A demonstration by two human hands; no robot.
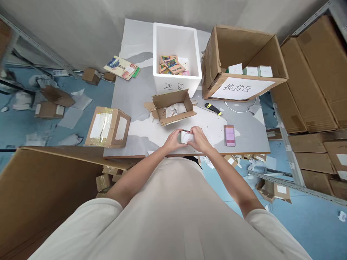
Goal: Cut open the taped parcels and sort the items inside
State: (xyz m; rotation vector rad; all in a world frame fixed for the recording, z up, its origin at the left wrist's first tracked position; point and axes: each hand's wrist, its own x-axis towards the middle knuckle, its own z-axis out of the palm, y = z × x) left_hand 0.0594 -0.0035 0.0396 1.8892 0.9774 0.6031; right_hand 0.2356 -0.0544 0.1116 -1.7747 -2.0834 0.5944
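Near the table's front edge I hold a small white box (pixel 187 137) between both hands. My left hand (pixel 173 141) grips its left end, where a greenish side shows. My right hand (pixel 199 139) is closed round the right end, fingers partly covering the top. Just beyond my hands stands an open cardboard box (pixel 175 120) with crumpled white paper (pixel 176 109) inside. To its right lies a black and yellow utility knife (pixel 213 108). A phone (pixel 230 135) with a pinkish screen lies flat, right of my right hand.
A white foam box (pixel 176 81) holding several booklets stands at the back, beside a large carton (pixel 244 88) with white boxes inside. A taped parcel (pixel 108 127) sits at the table's left edge, with booklets (pixel 121 67) behind it. Shelves of cartons (pixel 311 148) rise at right.
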